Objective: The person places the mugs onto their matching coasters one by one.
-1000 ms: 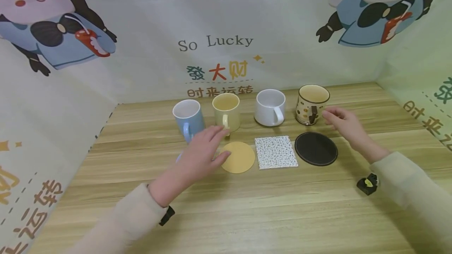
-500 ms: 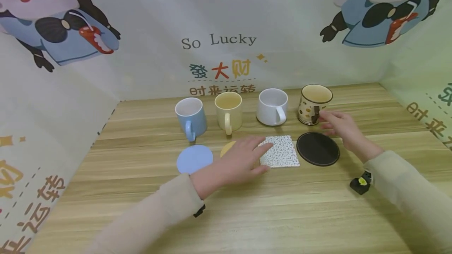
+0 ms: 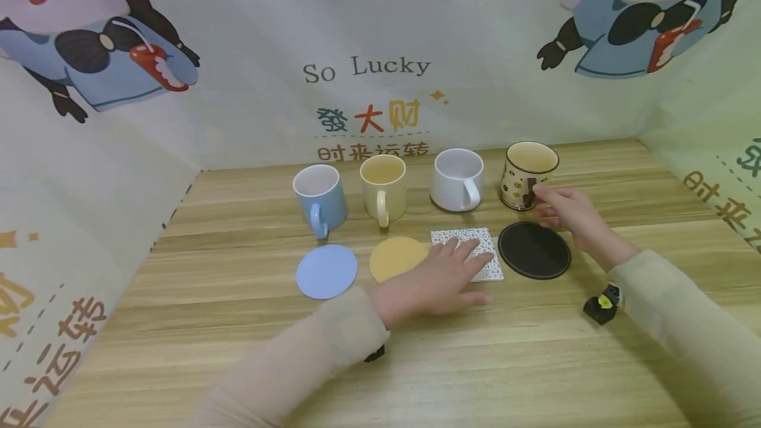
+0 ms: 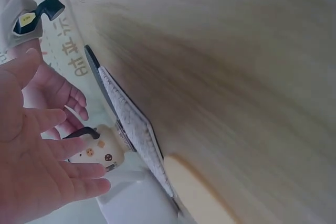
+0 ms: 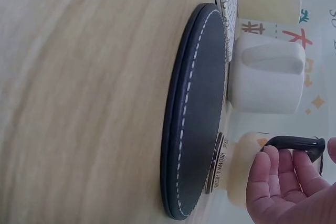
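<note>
One handle gripped: right hand has its fingers curled round the dark brown handle of the cream, glossy ceramic-looking mug with small printed motifs. Grip is off-centre; how firm, can't tell. Mug stands upright on the wood-grain table, just behind the round black stitched leather-look coaster.

Main risk, my read: lifting by the handle alone lets the body roll and tip. Second: dragging rather than lifting could catch the base on that coaster's thick edge and shove it. Swinging sideways could knock the plain white round-sided mug next to it.

Left hand holds nothing, fingers spread over the square white coaster with dark squiggles. Dropping low, it could nudge that or the flat round yellow coaster. If both hands converge, they could collide.
</note>
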### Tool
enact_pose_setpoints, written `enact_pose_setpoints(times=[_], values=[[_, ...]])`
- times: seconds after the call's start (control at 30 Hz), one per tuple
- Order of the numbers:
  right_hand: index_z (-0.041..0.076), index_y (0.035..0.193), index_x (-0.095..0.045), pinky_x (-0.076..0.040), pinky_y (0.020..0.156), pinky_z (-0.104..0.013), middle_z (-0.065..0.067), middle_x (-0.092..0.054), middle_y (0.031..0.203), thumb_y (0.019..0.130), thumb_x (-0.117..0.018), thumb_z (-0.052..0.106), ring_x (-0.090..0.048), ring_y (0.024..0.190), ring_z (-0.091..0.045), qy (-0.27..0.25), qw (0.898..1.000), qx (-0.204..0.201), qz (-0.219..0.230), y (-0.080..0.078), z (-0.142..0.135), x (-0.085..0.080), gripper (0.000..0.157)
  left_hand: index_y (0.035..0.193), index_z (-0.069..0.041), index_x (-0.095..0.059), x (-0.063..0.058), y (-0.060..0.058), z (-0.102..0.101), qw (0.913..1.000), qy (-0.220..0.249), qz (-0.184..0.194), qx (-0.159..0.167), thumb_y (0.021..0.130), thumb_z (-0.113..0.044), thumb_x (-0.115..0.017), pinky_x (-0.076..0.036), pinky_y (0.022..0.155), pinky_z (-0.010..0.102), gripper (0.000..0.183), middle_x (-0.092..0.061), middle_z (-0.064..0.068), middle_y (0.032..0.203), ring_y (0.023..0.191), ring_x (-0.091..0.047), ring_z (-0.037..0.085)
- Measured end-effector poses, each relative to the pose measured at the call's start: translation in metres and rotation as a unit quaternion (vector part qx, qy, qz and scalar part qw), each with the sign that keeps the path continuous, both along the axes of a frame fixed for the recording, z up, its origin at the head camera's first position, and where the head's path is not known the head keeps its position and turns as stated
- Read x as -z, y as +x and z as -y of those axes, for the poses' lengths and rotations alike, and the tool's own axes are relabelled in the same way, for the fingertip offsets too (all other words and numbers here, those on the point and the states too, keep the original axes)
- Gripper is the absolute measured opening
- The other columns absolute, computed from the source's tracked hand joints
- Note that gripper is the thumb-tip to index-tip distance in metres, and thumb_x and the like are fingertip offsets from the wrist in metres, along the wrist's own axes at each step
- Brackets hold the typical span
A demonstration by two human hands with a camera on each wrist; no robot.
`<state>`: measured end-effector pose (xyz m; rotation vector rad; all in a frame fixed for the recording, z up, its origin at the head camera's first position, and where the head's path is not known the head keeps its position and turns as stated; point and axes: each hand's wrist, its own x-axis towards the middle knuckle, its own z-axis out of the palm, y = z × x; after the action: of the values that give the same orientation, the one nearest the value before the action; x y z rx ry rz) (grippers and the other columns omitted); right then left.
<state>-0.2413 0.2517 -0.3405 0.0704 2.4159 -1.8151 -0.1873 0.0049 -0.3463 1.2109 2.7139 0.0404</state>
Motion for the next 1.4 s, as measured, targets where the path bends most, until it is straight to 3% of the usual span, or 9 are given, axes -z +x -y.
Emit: enact_pose_setpoints(times=[0.33,0.5,0.6,0.7,0.8,1.17,1.4], values=[[-0.016,0.131,-0.034,-0.052,0.067,-0.019,0.011,-0.055,0.086,0.093,-0.046,0.042,-0.059,0.071,0.001,0.010,1.000,0.004,0.008,-0.003,0.001,0.002,0.070,0.146,-0.022,-0.022,0.008,-0.005,-0.021,0.9990,-0.022,0.021,-0.033,0.088,-0.059,-0.041,-0.021,0.109,0.048,0.071,-0.016,0.007,0.152,0.137,-0.017,0.037],[-0.013,0.132,-0.035,-0.052,0.068,-0.019,-0.009,-0.050,0.112,0.094,-0.043,0.041,-0.060,0.072,0.001,0.009,1.000,-0.005,0.017,-0.005,0.002,0.002,0.066,0.146,-0.024,-0.022,0.009,-0.007,-0.030,0.9988,-0.027,0.018,-0.036,0.088,-0.061,-0.040,-0.021,0.109,0.047,0.071,-0.017,0.006,0.152,0.137,-0.018,0.037],[0.001,0.123,-0.051,-0.052,0.069,-0.020,-0.003,-0.052,0.112,0.094,-0.044,0.039,-0.062,0.072,-0.001,-0.028,0.999,-0.020,0.033,-0.007,0.001,0.001,0.048,0.146,-0.024,-0.022,0.008,-0.007,-0.034,0.9987,-0.035,0.020,-0.033,0.088,-0.062,-0.039,-0.021,0.109,0.047,0.072,-0.016,0.005,0.152,0.137,-0.018,0.037],[0.019,0.098,-0.063,-0.052,0.068,-0.021,0.014,-0.058,0.096,0.095,-0.045,0.036,-0.063,0.072,-0.004,-0.084,0.994,-0.045,0.053,-0.009,-0.002,0.001,0.026,0.146,-0.024,-0.021,0.009,-0.009,-0.037,0.9983,-0.044,0.023,-0.029,0.087,-0.063,-0.039,-0.020,0.110,0.046,0.074,-0.016,0.004,0.153,0.137,-0.017,0.036],[0.028,0.083,-0.066,-0.052,0.068,-0.023,0.020,-0.063,0.089,0.096,-0.044,0.033,-0.064,0.073,-0.006,-0.128,0.987,-0.066,0.072,-0.011,-0.006,0.001,0.026,0.147,-0.024,-0.019,0.010,-0.012,-0.040,0.9977,-0.055,0.032,-0.023,0.086,-0.064,-0.039,-0.019,0.110,0.046,0.076,-0.014,0.002,0.153,0.138,-0.015,0.035],[0.020,0.085,-0.062,-0.051,0.071,-0.024,0.011,-0.063,0.088,0.099,-0.034,0.026,-0.063,0.078,-0.010,-0.190,0.974,-0.079,0.099,-0.015,-0.002,0.001,0.032,0.147,-0.026,-0.016,0.018,-0.016,-0.044,0.9944,-0.098,0.032,-0.024,0.084,-0.069,-0.037,-0.020,0.110,0.046,0.079,-0.010,0.000,0.154,0.139,-0.012,0.033],[0.013,0.092,-0.055,-0.051,0.072,-0.025,0.007,-0.061,0.088,0.099,-0.031,0.023,-0.062,0.078,-0.011,-0.195,0.974,-0.067,0.098,-0.016,0.004,-0.001,0.027,0.148,-0.026,-0.014,0.020,-0.016,-0.047,0.9926,-0.114,0.036,-0.017,0.084,-0.069,-0.034,-0.018,0.111,0.045,0.079,-0.008,-0.004,0.154,0.139,-0.010,0.032]])
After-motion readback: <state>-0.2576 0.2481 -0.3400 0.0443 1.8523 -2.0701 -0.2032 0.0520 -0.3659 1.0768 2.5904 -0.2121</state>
